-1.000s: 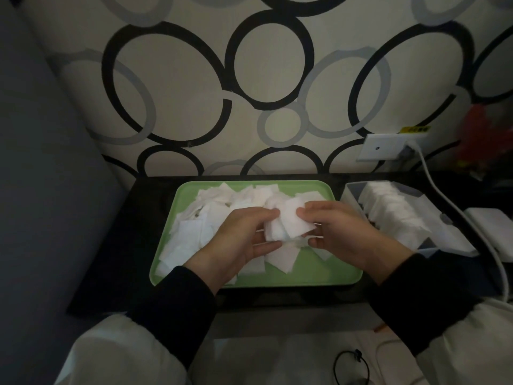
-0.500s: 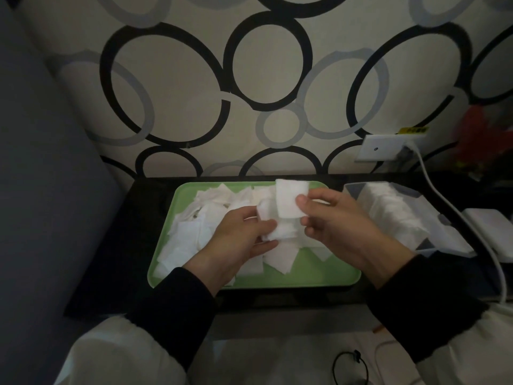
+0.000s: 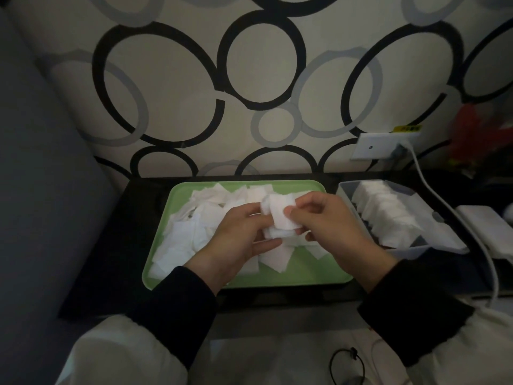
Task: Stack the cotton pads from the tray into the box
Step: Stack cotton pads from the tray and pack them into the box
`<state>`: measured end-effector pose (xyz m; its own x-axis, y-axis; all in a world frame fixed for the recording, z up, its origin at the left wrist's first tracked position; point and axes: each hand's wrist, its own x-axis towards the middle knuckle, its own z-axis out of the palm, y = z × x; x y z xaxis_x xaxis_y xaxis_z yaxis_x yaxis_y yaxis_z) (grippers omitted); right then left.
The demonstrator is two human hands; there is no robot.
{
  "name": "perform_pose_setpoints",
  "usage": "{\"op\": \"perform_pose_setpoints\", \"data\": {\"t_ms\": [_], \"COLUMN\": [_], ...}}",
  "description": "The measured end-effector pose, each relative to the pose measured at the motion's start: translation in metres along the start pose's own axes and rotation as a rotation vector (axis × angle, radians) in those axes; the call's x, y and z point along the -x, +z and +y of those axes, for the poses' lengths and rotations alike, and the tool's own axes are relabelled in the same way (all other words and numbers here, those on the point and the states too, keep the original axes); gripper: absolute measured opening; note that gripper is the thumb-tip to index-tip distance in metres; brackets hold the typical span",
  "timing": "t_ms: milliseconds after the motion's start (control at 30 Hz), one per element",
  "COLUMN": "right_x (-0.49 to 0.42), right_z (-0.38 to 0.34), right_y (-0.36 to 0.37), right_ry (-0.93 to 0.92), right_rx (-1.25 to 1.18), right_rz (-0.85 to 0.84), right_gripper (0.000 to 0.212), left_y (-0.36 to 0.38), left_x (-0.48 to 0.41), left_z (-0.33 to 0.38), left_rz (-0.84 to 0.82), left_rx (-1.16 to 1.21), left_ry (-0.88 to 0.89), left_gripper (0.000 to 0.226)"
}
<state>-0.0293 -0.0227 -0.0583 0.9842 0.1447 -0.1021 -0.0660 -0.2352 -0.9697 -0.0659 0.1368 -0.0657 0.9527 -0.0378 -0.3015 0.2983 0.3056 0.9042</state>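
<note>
While held above the one green tray [image 3: 305, 275], a small stack of cotton pads [image 3: 280, 216], its count unclear, sits between two hands: the left hand [image 3: 241, 236] curls round its base, and the right hand [image 3: 334, 226] pinches its top. Loose pads [image 3: 188, 234], too many to count, litter the tray. One box [image 3: 419, 250] beside it holds a row.
</note>
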Motion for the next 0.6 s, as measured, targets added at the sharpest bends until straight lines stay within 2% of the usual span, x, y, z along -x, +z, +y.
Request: {"op": "perform_pose_setpoints", "data": {"t_ms": [133, 300, 467, 533, 600], "right_x": [0.001, 0.002, 0.014, 0.017, 0.018], "right_z": [0.005, 0.013, 0.004, 0.002, 0.002], "right_y": [-0.007, -0.03, -0.067, -0.084, -0.106], "right_ry": [-0.042, -0.109, -0.205, -0.235, -0.25], "right_rx": [0.009, 0.199, 0.25, 0.339, 0.438], "right_rz": [0.039, 0.136, -0.094, -0.149, -0.135], "right_gripper": [0.018, 0.034, 0.058, 0.053, 0.042], "left_y": [0.01, 0.028, 0.053, 0.064, 0.08], "left_x": [-0.003, -0.007, -0.015, -0.017, -0.019], "left_z": [0.002, -0.011, -0.02, -0.024, -0.027], "left_rz": [0.05, -0.054, -0.112, -0.144, -0.146], "left_rx": [0.073, -0.167, -0.307, -0.363, -0.408], "left_ry": [-0.05, 0.079, 0.193, 0.243, 0.266], "left_gripper": [0.028, 0.033, 0.037, 0.037, 0.037]}}
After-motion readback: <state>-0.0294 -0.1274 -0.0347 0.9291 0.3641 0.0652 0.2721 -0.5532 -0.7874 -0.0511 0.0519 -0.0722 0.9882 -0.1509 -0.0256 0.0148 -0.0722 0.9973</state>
